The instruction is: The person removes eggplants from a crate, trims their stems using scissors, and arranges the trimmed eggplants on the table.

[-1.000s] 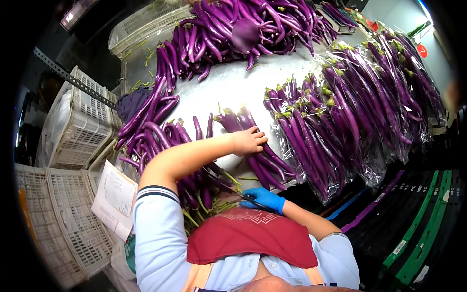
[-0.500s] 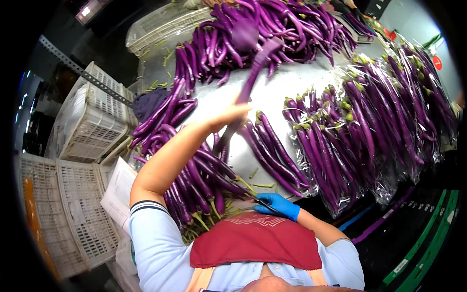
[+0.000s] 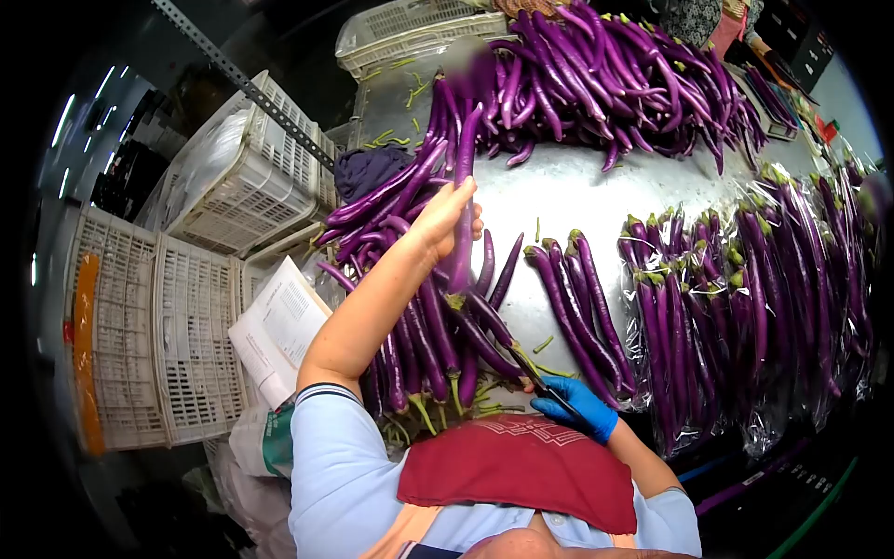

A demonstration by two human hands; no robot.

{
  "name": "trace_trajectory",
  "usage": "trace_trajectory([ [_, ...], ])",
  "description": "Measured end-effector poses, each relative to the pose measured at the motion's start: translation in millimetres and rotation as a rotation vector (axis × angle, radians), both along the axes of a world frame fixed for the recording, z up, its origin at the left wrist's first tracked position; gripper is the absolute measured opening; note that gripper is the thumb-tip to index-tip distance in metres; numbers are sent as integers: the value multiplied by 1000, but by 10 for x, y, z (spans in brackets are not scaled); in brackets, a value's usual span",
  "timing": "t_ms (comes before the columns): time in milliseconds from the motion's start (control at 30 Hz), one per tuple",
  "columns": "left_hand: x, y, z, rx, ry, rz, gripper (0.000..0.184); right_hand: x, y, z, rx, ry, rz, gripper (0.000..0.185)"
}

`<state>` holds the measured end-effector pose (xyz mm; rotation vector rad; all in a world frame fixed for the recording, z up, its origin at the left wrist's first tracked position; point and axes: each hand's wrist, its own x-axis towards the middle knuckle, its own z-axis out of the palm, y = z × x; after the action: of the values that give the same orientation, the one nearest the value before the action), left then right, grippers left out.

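My bare left hand [image 3: 452, 222] is closed around a long purple eggplant [image 3: 465, 158], whose green stem end points down toward me. Beneath it lies a pile of loose eggplants [image 3: 424, 349] with stems toward my apron. My right hand [image 3: 579, 410], in a blue glove, grips what looks like scissors [image 3: 549, 393]; their blades point up-left beside an eggplant stem. The gloved fingers partly hide the handles. Just beyond that hand, several eggplants [image 3: 582, 307] lie side by side on the metal table [image 3: 549, 196].
A big eggplant heap [image 3: 596, 84] covers the far table. Clear-bagged eggplants [image 3: 745, 307] line the right side. White crates [image 3: 154, 326], a paper sheet [image 3: 279, 321] and a dark cloth [image 3: 371, 172] are on the left. Another person [image 3: 712, 23] stands at the far right.
The view has shifted, so the table appears farther right. My left hand, with an eggplant in it, has moved left over the table toward the loose pile; the eggplant now stands nearly vertical in view.
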<state>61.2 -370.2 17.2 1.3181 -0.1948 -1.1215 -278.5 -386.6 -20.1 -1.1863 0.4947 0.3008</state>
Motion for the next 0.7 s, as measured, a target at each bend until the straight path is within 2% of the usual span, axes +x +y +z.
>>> trace_trajectory([
  [33,59,19,5,42,-88,12,31,8,17,-4,-3,10,-14,26],
  [100,419,104,37,118,-478,47,33,-19,39,-7,13,39,-73,25],
  [133,691,149,52,331,-839,66,39,-33,42,1,24,54,-109,25],
  [167,969,251,-29,432,-1425,135,46,-41,38,33,39,69,-120,26],
  [200,1094,325,121,455,-1415,126,42,-58,35,79,54,83,-133,27],
  [300,1802,520,-213,751,-1572,155,40,-65,48,97,64,109,-181,29],
  [400,1984,659,-631,791,-1742,19,37,-63,78,56,29,82,-203,29],
  [500,1944,774,-1138,1005,-1644,-245,48,-51,132,5,26,62,-246,27],
  [533,1931,731,-1120,1096,-1515,-242,53,-29,109,97,74,94,-257,26],
  [567,1951,738,-1143,1038,-1462,-174,50,-10,91,157,123,128,-264,26],
  [633,1903,753,-1086,1016,-1658,-96,48,-4,94,169,95,134,-267,27],
  [700,1723,761,-811,715,-1629,34,45,-3,93,144,104,135,-292,27],
])
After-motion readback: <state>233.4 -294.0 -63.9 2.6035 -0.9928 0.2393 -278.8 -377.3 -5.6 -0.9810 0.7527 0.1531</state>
